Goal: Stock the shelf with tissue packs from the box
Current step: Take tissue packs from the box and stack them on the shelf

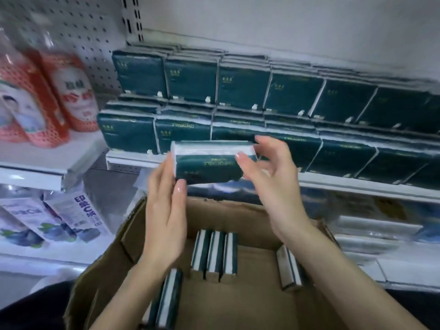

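A dark green tissue pack (209, 163) is held in the air between both hands, just in front of the white shelf (357, 184). My left hand (164, 210) grips its left end, thumb on the lower front edge. My right hand (269, 172) pinches its right end with thumb and fingers. The shelf holds two tiers of matching green packs (238, 89). Below my hands stands an open cardboard box (250, 294) with several packs on edge inside (214, 253).
On the left shelf stand red-and-white bottles (47, 96), with purple-white packets (59, 220) on the shelf below. A pegboard panel (83, 27) backs the left bay. Wrapped goods lie on the lower right shelf (371, 236).
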Demonstrator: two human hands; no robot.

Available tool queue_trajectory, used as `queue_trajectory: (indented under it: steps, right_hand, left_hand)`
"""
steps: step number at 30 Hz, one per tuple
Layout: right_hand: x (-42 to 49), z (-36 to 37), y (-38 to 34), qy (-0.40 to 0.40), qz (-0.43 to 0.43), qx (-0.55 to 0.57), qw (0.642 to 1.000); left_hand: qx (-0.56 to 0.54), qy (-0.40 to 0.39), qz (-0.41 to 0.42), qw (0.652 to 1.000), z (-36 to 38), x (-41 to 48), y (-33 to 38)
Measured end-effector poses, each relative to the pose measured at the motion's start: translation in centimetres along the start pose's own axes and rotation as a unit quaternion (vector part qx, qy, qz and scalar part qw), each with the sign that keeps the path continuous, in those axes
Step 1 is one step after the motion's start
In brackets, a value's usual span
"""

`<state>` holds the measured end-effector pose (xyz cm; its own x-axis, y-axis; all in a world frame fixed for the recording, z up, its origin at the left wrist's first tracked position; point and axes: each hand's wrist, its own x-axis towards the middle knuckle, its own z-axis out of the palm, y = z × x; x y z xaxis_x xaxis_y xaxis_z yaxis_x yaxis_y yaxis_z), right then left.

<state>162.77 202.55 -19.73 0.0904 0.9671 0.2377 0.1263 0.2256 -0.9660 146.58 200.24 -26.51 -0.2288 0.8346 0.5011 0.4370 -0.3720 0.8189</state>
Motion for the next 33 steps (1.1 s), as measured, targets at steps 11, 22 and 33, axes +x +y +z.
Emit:
queue_trajectory:
  steps: [11,22,33]
  right_hand:
    - [14.1,12.7,-5.0,-0.027,-0.137,-0.088,0.986]
    - [19.7,18.0,-1.3,-0.018,-0.209,-0.26,0.943]
    - [17.5,17.0,-1.6,0.037,-0.264,-0.264,0.927]
  left_hand:
    - [0.03,-0.003,0.012,0.999,-8.9,18.2,-2.7]
    - [0.075,-0.083,-0.098,0.989,-9.4,25.7,-8.3]
    - [0.06,-0.078,-0.109,0.989,-10.2,25.5,-8.5]
